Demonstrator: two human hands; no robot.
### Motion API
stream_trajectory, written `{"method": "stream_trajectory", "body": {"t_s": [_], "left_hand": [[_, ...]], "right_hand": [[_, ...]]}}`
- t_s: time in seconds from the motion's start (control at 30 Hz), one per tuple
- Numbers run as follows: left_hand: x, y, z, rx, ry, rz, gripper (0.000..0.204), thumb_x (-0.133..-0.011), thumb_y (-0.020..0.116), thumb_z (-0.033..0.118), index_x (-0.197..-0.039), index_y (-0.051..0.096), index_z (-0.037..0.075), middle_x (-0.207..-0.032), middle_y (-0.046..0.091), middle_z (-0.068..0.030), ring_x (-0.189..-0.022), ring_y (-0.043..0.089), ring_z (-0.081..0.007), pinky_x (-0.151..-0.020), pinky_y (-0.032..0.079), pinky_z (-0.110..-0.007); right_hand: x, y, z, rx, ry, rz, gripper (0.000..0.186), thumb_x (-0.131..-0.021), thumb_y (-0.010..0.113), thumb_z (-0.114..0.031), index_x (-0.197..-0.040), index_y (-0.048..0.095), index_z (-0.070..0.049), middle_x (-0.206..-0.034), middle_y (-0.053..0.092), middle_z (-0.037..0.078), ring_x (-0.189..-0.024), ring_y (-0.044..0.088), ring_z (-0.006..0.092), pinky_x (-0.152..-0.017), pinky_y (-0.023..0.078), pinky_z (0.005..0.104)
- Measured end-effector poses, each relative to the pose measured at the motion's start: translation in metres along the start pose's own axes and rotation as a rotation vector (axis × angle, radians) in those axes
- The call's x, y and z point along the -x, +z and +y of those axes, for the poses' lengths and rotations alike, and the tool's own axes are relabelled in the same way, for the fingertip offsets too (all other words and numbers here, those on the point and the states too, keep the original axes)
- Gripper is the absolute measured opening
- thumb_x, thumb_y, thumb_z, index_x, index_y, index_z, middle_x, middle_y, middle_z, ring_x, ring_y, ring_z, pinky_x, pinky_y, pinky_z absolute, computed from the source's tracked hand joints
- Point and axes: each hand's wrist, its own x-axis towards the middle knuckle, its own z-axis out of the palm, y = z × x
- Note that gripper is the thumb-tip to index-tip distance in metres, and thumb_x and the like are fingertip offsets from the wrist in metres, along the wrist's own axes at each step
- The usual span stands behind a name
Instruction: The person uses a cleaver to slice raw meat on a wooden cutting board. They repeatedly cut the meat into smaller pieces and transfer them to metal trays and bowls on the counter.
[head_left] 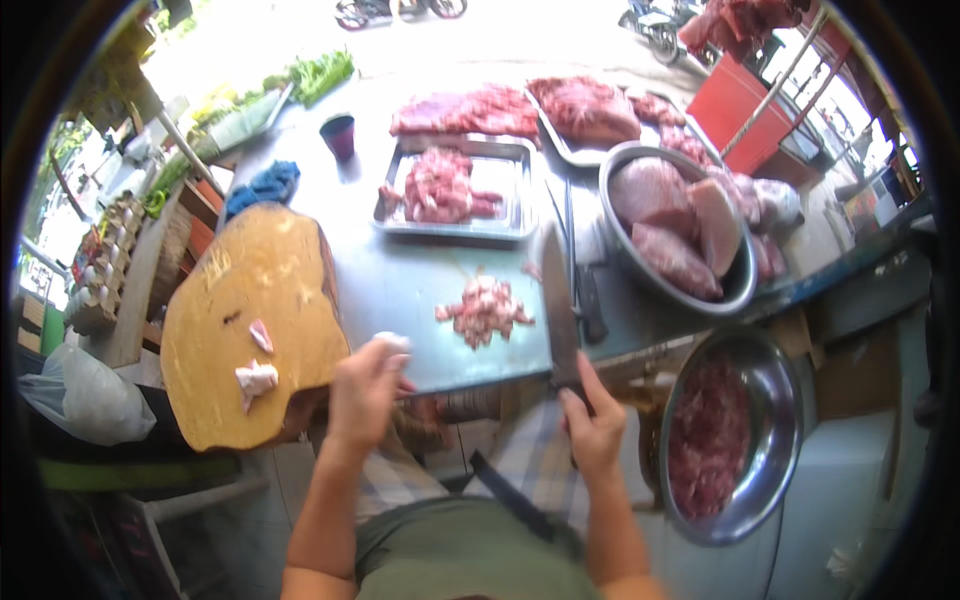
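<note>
My right hand (597, 415) is wrapped round the handle of a large knife (561, 310), its broad blade pointing away from me over the right end of the cutting board (425, 350). Closed at the board's front left corner, my left hand (364, 392) grips a piece of meat; a whitish end shows above the fingers and a reddish bit below. Between both hands, a small heap of chopped meat (484, 312) lies on the board. Two pale scraps, one a fatty piece (256, 382), rest on the thick wooden chopping block (235, 270) to the left.
Behind the board stands a metal tray (520, 190) of cut meat. A second knife (590, 305) lies beside a bowl (622, 235) of large meat chunks. Lower right is a bowl (780, 440) of chopped meat. A dark cup (340, 140) and blue cloth (265, 188) sit at left.
</note>
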Motion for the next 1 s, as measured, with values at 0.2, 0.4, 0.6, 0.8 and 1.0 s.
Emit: {"method": "stream_trajectory", "body": {"t_s": [0.2, 0.4, 0.6, 0.8, 1.0], "left_hand": [[-0.131, 0.122, 0.026, -0.45, 0.523, -0.127, 0.026, -0.089, 0.067, 0.006, -0.114, 0.064, 0.004, -0.107, 0.068, -0.0212, -0.109, 0.062, -0.0382, -0.097, 0.05, -0.045], [-0.173, 0.183, -0.002, -0.902, 0.434, -0.332, 0.066, -0.06, 0.091, 0.007, -0.118, 0.062, -0.001, -0.12, 0.061, -0.0168, -0.118, 0.055, -0.0374, -0.103, 0.049, -0.041], [-0.2, 0.178, -0.028, -0.847, 0.673, -0.362, 0.037, -0.075, 0.082, 0.016, -0.104, 0.069, -0.002, -0.105, 0.064, -0.0197, -0.108, 0.063, -0.037, -0.087, 0.057, -0.042], [-0.226, 0.201, 0.001, -0.713, 0.377, -0.206, 0.024, -0.088, 0.076, 0.024, -0.097, 0.07, 0.002, -0.113, 0.062, -0.0192, -0.102, 0.068, -0.0356, -0.086, 0.057, -0.042], [-0.214, 0.195, 0.045, -0.629, 0.447, -0.074, 0.031, -0.091, 0.074, 0.035, -0.088, 0.079, 0.005, -0.118, 0.063, -0.0215, -0.115, 0.061, -0.0389, -0.098, 0.051, -0.045]], "right_hand": [[-0.001, -0.036, 0.007, -0.08, 0.071, 0.156, 0.055, -0.088, 0.062, 0.01, -0.142, 0.059, 0.002, -0.092, 0.07, 0.007, -0.058, 0.054, 0.0079, -0.052, 0.047, 0.0251], [0.001, -0.043, 0.036, 0.073, -0.153, 0.168, 0.055, -0.092, 0.065, 0.005, -0.145, 0.06, -0.007, -0.086, 0.062, -0.002, -0.063, 0.049, 0.0048, -0.055, 0.043, 0.0244], [0.001, -0.046, 0.032, 0.146, -0.279, 0.134, 0.048, -0.094, 0.064, 0.004, -0.142, 0.061, 0.0, -0.12, 0.073, 0.013, -0.101, 0.07, 0.0184, -0.089, 0.053, 0.0305], [0.005, -0.04, 0.018, 0.069, -0.198, 0.041, 0.047, -0.095, 0.062, 0.002, -0.141, 0.061, 0.001, -0.132, 0.069, 0.018, -0.119, 0.067, 0.0249, -0.103, 0.048, 0.033], [0.023, -0.032, 0.003, -0.017, -0.045, 0.15, 0.057, -0.088, 0.062, 0.01, -0.144, 0.058, 0.001, -0.087, 0.066, 0.007, -0.062, 0.057, 0.0088, -0.057, 0.048, 0.0257]]}}
